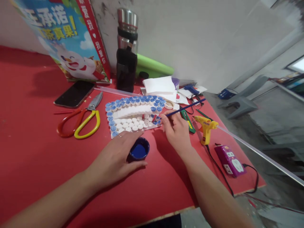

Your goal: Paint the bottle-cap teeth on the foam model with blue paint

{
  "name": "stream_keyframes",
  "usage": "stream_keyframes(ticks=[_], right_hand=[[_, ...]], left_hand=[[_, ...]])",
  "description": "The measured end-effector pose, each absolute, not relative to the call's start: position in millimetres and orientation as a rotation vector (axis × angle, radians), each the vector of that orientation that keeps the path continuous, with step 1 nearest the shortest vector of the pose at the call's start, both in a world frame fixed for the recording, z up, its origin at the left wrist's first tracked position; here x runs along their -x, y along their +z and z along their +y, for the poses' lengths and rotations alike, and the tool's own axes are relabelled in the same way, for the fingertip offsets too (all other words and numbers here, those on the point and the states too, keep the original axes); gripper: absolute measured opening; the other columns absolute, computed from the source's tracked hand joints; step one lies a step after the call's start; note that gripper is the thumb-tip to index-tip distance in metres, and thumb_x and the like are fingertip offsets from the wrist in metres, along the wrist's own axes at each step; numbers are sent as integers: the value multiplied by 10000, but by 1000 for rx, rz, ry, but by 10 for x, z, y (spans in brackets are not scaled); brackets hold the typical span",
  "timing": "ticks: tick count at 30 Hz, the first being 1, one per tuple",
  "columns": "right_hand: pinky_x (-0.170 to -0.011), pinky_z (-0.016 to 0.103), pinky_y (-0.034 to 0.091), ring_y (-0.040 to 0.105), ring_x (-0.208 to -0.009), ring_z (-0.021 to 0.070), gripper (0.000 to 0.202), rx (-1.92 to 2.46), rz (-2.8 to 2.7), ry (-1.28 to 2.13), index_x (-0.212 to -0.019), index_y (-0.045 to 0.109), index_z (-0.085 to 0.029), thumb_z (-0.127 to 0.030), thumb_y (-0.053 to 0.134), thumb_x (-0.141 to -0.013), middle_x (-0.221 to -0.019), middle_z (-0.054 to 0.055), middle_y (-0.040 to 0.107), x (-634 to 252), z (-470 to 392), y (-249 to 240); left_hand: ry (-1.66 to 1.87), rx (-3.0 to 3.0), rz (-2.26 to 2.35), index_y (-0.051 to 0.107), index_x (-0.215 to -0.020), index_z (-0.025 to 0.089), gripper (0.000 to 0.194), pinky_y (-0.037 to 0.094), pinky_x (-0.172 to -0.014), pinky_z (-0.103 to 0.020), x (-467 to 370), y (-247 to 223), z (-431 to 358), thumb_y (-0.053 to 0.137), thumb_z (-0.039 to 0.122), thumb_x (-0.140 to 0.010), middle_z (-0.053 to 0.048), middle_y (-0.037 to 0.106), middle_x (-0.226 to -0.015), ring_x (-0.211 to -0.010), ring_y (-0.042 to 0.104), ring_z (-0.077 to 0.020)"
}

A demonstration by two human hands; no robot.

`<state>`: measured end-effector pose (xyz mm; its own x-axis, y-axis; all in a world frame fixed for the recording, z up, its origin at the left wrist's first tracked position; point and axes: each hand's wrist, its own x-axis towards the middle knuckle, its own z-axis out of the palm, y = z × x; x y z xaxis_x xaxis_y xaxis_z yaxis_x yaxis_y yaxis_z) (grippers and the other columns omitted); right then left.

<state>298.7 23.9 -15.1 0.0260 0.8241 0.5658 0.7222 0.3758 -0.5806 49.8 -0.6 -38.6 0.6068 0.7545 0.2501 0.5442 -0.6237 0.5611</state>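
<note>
- Left hand (116, 153): curled round cup (139, 149) on worktop (35, 142); likely light, spillable; hold wall, upright.
- Panel (135, 110): behind cup; probably light, discs (135, 128) could knock loose; take by edges.
- Right hand (176, 131): pinching brush (186, 107); likely light, stiff; hold handle.

Our single head-worn view
We look forward and down from close above the red tabletop (38, 155), facing the pale wall (201, 41).
</note>
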Motion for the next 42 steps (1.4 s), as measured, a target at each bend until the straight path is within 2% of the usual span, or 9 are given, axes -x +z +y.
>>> stream_keyframes(ticks=[19, 33, 42], right_hand=[[-685, 298, 500, 698, -680, 176, 147, 1355, -1789, 107, -988, 617, -223, -328, 565, -1076, -780, 18, 735, -2977, 260, -181], [-675, 302, 493, 660, -661, 172, 158, 1321, -1806, 50, -991, 621, -226, -334, 554, -1084, -782, 19, 714, -2972, 228, -159], [-688, 301, 490, 673, -679, 172, 130, 1329, -1788, 54, -999, 617, -223, -308, 561, -1079, -805, 21, 723, -2981, 252, -183]], left_hand=[[639, -2395, 1024, 451, -1557, 237, 754, 532, -1113, -545, -501, -360, 2, 774, 517, -935, -157, 671, -1457, -1320, 636, -384], [645, -2389, 1026, 475, -1551, 239, 751, 537, -1116, -547, -508, -365, -1, 781, 516, -924, -158, 678, -1458, -1321, 646, -390], [637, -2375, 1071, 421, -1590, 263, 851, 548, -1084, -527, -508, -350, -12, 816, 541, -889, -146, 672, -1464, -1303, 657, -391]])
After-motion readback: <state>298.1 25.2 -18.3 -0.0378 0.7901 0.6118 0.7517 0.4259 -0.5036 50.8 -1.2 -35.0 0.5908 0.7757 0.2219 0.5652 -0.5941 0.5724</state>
